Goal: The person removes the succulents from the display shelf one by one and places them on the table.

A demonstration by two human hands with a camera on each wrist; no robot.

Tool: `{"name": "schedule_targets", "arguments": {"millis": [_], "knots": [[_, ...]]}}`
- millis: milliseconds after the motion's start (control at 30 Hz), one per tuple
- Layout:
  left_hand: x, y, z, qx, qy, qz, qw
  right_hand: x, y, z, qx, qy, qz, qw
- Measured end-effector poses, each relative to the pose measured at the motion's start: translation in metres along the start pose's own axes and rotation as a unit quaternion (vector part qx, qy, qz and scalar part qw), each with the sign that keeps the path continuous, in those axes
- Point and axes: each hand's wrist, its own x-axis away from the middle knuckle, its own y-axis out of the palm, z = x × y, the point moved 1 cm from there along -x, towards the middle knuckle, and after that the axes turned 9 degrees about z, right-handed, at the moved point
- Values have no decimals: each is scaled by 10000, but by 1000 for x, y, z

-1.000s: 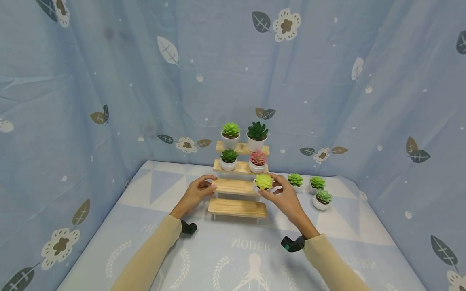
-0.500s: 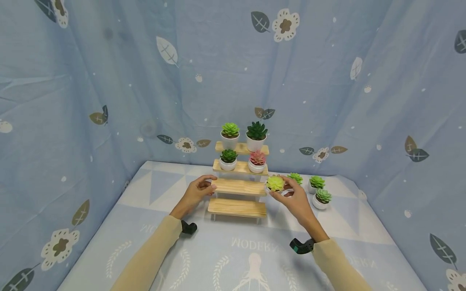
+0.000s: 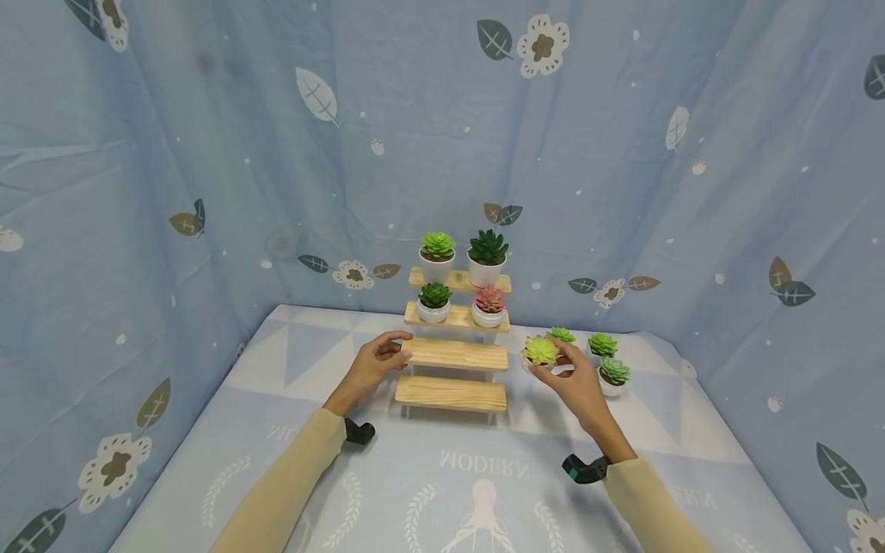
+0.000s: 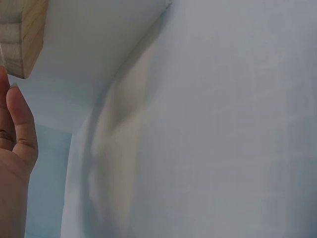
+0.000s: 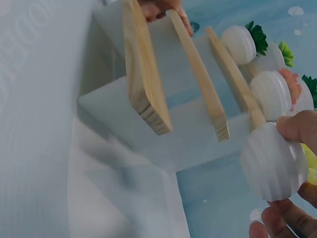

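My right hand (image 3: pixel 579 385) grips a small potted succulent (image 3: pixel 540 351), yellow-green in a white pot, to the right of the stand. Seen from the right wrist, thumb and fingers clasp the ribbed white pot (image 5: pixel 275 161) in the air. My left hand (image 3: pixel 373 370) holds the left end of the second step from the bottom of a stepped wooden plant stand (image 3: pixel 454 354). On the stand's top step are a light green succulent (image 3: pixel 438 247) and a dark green one (image 3: pixel 488 250). One step lower sit a green succulent (image 3: pixel 434 296) and a pink one (image 3: pixel 489 300).
Right of the stand, a bright green potted succulent (image 3: pixel 561 335) is partly hidden behind the right hand. Beside it stand another green one (image 3: pixel 602 345) and a pale green one (image 3: pixel 614 373). A patterned blue curtain (image 3: pixel 622 153) surrounds the table (image 3: pixel 311 461).
My right hand has carried the yellow-green succulent rightward, from over the right end of the second-lowest step to beside the stand. The left hand has stayed in place.
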Motion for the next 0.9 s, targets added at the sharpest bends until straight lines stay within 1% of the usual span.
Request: {"name": "schedule_targets", "arguments": {"millis": [133, 233, 400, 667, 767, 900], "knots": [[1, 0, 0, 2, 76, 5, 10000, -2, -2, 4, -83, 87, 62, 9999], [2, -1, 0, -16, 75, 21, 10000, -3, -3, 8, -139, 200, 124, 9996], [2, -1, -1, -14, 53, 17, 10000, -5, -6, 18, -42, 355, 239, 9991], [2, 0, 1, -19, 59, 47, 10000, -10, -8, 42, 149, 429, 378, 9983], [2, 0, 3, -35, 52, 61, 10000, -10, -9, 51, 147, 451, 379, 9982], [1, 0, 2, 1, 8, 89, 10000, -12, -9, 61, 88, 370, 397, 9985]]}}
